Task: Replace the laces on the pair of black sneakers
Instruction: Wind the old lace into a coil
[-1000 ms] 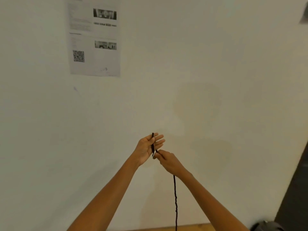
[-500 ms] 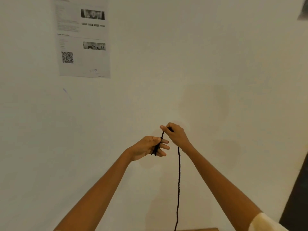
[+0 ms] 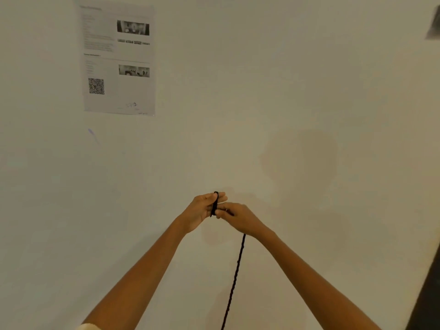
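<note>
My left hand has the lace looped round its straight fingers; my right hand pinches it beside them, the rest hanging below. No sneakers in view, so I judge all the lacing remains.

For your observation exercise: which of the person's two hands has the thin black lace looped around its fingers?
The left hand: the thin black lace loops over its extended fingers, while the right hand only pinches the strand that hangs down.
</note>
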